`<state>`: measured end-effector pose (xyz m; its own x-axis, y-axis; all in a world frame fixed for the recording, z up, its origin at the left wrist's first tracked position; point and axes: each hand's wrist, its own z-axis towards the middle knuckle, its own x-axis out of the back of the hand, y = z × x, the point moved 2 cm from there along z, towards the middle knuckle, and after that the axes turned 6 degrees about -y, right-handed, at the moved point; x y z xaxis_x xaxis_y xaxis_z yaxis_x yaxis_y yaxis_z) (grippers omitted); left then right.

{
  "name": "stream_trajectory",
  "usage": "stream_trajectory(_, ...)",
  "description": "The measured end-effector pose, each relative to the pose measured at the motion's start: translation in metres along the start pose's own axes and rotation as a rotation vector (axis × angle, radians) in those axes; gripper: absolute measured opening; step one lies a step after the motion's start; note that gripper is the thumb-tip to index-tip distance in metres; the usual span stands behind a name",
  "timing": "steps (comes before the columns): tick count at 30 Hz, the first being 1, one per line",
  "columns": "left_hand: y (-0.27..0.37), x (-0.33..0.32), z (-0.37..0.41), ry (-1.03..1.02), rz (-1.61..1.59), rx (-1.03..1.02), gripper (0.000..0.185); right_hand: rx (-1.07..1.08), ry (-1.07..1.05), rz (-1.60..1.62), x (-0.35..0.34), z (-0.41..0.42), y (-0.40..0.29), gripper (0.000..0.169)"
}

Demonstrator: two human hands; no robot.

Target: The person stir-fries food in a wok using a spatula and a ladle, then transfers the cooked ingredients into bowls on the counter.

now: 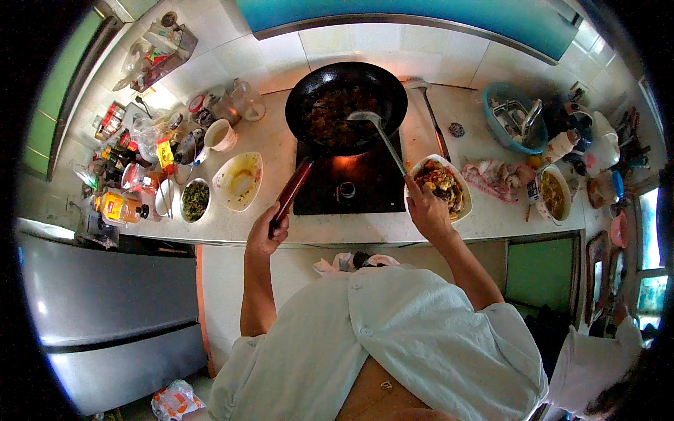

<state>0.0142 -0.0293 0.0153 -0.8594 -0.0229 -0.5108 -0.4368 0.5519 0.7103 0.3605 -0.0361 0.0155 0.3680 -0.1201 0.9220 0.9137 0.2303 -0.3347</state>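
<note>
My left hand [268, 231] is closed around the long red-brown handle of a black wok [347, 108], which is over a black cooktop [345, 194] and holds dark cooked food. In my right hand [429, 208] is the handle of a metal cooking ladle [387, 139]; its head rests in the wok, above the food. A white bowl of mixed cooked food [439, 184] lies right beside and partly under my right hand. Left of the cooktop sits an oily, nearly emptied white dish [238, 181].
A metal spatula [432, 113] and a steel scrubber [456, 130] lie right of the wok. Farther right are a teal basin [497, 129] and a bowl of soup [553, 194]. Bottles, jars and a bowl of chopped greens [195, 200] crowd the left. Another person [595, 363] is at lower right.
</note>
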Motion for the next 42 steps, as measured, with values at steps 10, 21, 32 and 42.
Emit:
stream_trajectory(10,-0.0011,0.0047,0.0018,-0.055,0.003,0.001,0.029,0.007,-0.005,-0.001,0.0003,-0.0013,-0.001,0.049)
stream_trajectory(21,-0.0012,0.0058,0.0026,-0.071,0.002,0.012,0.028,0.002,-0.024,-0.039,0.0002,-0.001,-0.0022,0.046)
stream_trajectory(32,-0.0006,0.0055,0.0022,-0.058,0.009,0.021,0.027,-0.02,-0.036,-0.084,-0.0029,-0.0012,-0.0032,0.049)
stream_trajectory(42,-0.0008,0.008,0.0035,-0.052,-0.005,0.027,0.026,0.013,0.001,-0.015,-0.0014,-0.0016,-0.0054,0.052)
